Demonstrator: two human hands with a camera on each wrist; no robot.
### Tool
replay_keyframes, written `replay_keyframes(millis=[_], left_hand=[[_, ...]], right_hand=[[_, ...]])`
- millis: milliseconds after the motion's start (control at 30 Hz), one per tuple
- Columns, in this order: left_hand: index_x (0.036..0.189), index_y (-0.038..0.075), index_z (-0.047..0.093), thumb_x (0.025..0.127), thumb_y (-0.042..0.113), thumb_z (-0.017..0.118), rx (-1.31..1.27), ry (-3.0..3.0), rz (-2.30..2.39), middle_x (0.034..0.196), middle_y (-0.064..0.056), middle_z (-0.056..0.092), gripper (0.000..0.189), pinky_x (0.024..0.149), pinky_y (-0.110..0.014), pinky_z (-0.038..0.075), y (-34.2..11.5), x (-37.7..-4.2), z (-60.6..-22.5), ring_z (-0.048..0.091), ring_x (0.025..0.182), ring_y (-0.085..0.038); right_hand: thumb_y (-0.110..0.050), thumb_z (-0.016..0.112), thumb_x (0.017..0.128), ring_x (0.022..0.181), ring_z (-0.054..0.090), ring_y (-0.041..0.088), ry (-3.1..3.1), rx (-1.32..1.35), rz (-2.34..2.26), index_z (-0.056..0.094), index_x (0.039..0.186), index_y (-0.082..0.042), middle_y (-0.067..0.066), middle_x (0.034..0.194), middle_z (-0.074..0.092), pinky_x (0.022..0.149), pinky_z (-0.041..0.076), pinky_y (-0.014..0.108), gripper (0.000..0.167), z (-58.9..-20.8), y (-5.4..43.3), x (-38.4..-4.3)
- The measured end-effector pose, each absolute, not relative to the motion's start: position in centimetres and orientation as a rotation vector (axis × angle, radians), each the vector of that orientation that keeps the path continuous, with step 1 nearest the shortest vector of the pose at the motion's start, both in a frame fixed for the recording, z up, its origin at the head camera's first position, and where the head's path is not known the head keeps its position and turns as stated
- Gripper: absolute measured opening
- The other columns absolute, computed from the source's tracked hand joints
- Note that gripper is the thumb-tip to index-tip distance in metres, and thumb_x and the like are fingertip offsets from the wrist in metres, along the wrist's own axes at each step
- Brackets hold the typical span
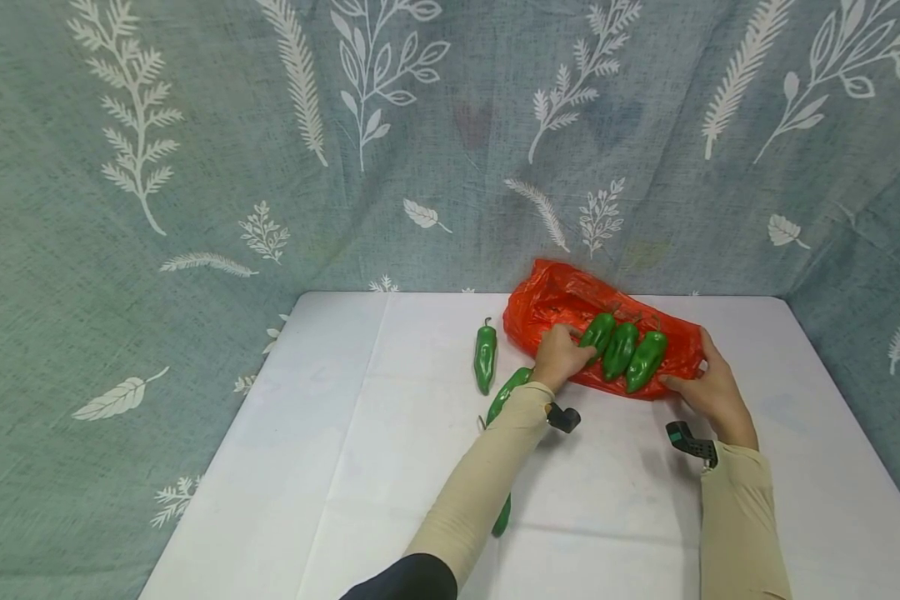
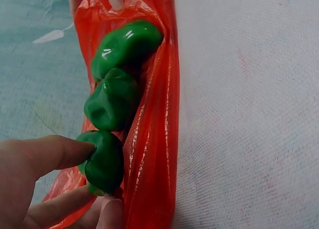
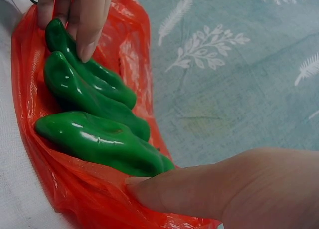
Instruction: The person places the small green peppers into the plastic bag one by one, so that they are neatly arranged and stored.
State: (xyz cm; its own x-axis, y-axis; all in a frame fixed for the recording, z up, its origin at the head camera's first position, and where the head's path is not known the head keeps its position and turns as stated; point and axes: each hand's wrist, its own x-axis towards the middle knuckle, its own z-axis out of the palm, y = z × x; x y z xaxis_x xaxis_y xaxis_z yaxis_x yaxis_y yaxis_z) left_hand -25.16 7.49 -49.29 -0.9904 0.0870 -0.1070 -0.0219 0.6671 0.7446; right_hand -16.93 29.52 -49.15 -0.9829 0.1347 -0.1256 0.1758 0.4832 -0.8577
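Observation:
A red plastic bag [image 1: 547,304] lies spread near the table's back edge, with three glossy green peppers side by side on it. My left hand [image 1: 560,357] pinches the leftmost pepper [image 1: 598,335], thumb on one side and fingers on the other, as the left wrist view shows. Beside it lie the middle pepper [image 1: 620,350] and the right-hand pepper [image 1: 647,362]. At the bag's right end my right hand [image 1: 720,400] grips the plastic; in the right wrist view its thumb [image 3: 174,186] presses on the red film next to the nearest pepper [image 3: 99,139].
Left of the bag, a green pepper [image 1: 485,358] lies on the white tabletop [image 1: 390,417]. Another pepper [image 1: 508,392] is partly covered by the left sleeve, and a pepper's end [image 1: 502,517] shows nearer the front. A patterned curtain [image 1: 435,167] hangs behind the table.

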Motion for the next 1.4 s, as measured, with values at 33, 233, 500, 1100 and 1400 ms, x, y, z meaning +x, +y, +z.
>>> replay_keyframes(millis=[33, 233, 500, 1100, 1400], left_hand=[[0.118, 0.005, 0.075, 0.089, 0.023, 0.081, 0.051, 2.746, 1.226, 0.115, -0.007, 0.076, 0.035, 0.091, -0.036, 0.058, 7.52, -25.17, -49.29, 0.069, 0.104, -0.021], [0.116, 0.005, 0.075, 0.089, 0.023, 0.082, 0.054, 2.754, 1.214, 0.113, -0.007, 0.077, 0.033, 0.09, -0.035, 0.058, 7.59, -25.15, -49.33, 0.069, 0.101, -0.02], [0.115, 0.005, 0.076, 0.089, 0.023, 0.082, 0.051, 2.76, 1.191, 0.113, -0.007, 0.076, 0.032, 0.092, -0.035, 0.059, 7.67, -24.78, -49.05, 0.069, 0.101, -0.019], [0.113, 0.006, 0.076, 0.089, 0.025, 0.082, 0.005, 2.76, 1.126, 0.108, -0.006, 0.076, 0.031, 0.089, -0.035, 0.059, 8.04, -24.89, -49.02, 0.064, 0.09, -0.016], [0.111, 0.003, 0.076, 0.089, 0.03, 0.082, 0.049, 2.793, 1.111, 0.101, -0.005, 0.068, 0.036, 0.082, -0.03, 0.055, 7.98, -25.03, -49.03, 0.057, 0.088, -0.016]], right_hand=[[-0.005, 0.073, 0.09, 0.146, 0.032, 0.06, 2.669, 0.282, -1.551, -0.006, 0.167, -0.016, 0.032, 0.168, 0.019, 0.11, 0.039, 0.072, 0.11, -49.15, 29.52, -16.93], [-0.004, 0.073, 0.091, 0.144, 0.033, 0.061, 2.675, 0.271, -1.552, -0.005, 0.167, -0.016, 0.033, 0.167, 0.02, 0.11, 0.04, 0.072, 0.109, -49.21, 29.56, -16.92], [-0.005, 0.073, 0.091, 0.143, 0.035, 0.061, 2.678, 0.275, -1.542, -0.004, 0.167, -0.016, 0.033, 0.167, 0.021, 0.108, 0.041, 0.071, 0.109, -49.15, 29.48, -16.93], [-0.003, 0.071, 0.091, 0.148, 0.03, 0.059, 2.658, 0.268, -1.579, -0.006, 0.167, -0.017, 0.032, 0.168, 0.018, 0.112, 0.037, 0.071, 0.109, -48.95, 29.38, -16.68], [-0.004, 0.072, 0.091, 0.146, 0.031, 0.06, 2.661, 0.288, -1.557, -0.007, 0.166, -0.017, 0.032, 0.168, 0.018, 0.111, 0.038, 0.071, 0.11, -49.09, 29.5, -16.87]])
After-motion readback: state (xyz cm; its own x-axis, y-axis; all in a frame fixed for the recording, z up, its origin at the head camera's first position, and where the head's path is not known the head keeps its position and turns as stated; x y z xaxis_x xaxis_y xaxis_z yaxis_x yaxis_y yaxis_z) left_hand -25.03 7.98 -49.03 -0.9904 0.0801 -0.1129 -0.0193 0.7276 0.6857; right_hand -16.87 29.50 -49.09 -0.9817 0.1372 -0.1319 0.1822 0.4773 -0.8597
